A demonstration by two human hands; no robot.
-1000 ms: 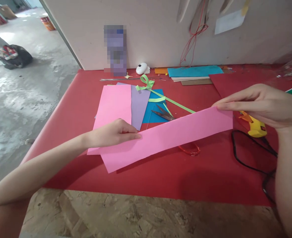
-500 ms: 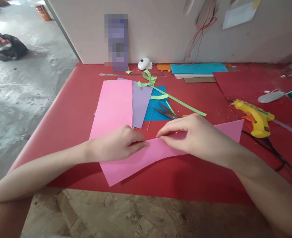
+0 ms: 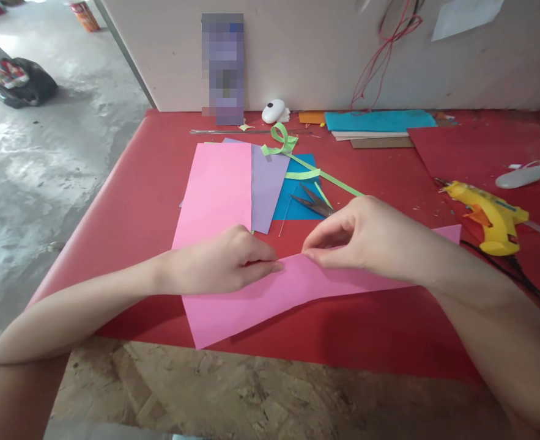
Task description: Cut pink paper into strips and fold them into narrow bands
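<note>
A long pink paper strip [image 3: 270, 293] lies slanted across the red table cover [image 3: 150, 183], near its front edge. My left hand [image 3: 224, 263] pinches the strip's upper edge at its left part. My right hand [image 3: 370, 238] pinches the same edge a little to the right, its fingertips close to those of the left hand. The strip's far right corner [image 3: 453, 233] sticks out behind my right wrist. Behind my hands lie a pink sheet [image 3: 217, 189], a lilac sheet [image 3: 267, 183], a blue sheet [image 3: 297, 195] and scissors [image 3: 313, 201].
A yellow glue gun [image 3: 490, 214] with a black cord lies at the right. Green paper ribbon [image 3: 292, 156] curls over the sheets. Stacked coloured paper [image 3: 380, 125] and a dark red sheet [image 3: 471, 153] lie by the back wall. Bare chipboard [image 3: 251, 397] shows in front.
My right hand has slid from the strip's right end to its middle, close to my left hand. The strip has come down flatter on the table. The view has shifted slightly.
</note>
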